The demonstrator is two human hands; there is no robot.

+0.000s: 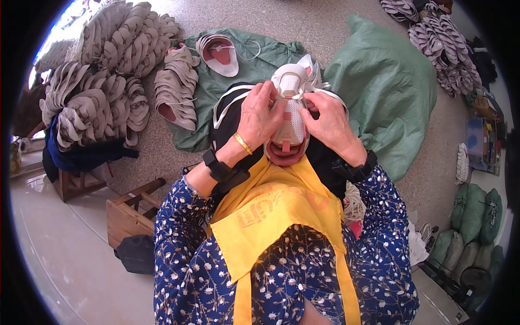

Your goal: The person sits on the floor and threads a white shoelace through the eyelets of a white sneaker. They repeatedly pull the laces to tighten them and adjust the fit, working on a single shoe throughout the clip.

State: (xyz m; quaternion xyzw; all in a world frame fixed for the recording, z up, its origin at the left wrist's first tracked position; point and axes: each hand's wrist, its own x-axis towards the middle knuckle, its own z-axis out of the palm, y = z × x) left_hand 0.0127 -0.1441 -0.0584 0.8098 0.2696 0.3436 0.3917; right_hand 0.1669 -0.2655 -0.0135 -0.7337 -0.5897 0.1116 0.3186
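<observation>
A white shoe upper (297,128) with a perforated tongue and pink lining rests over my lap, its rounded toe pointing away from me and its heel opening near my yellow apron (276,208). My left hand (257,120) is closed at its left edge, fingers curled and tips pressed close to the tongue. On the other side my right hand (331,123) pinches the right edge between thumb and fingers. Whether a lace is also between the fingertips, I cannot make out. White curved bands show beside both hands against the black cloth on my lap.
Ahead lies a green sheet (249,59) with another white upper (218,56) on it. Stacked uppers (177,89) and larger piles (108,81) stand left. A bulky green sack (387,92) fills the right. A wooden stool (130,216) is at lower left, tied green bundles (474,208) far right.
</observation>
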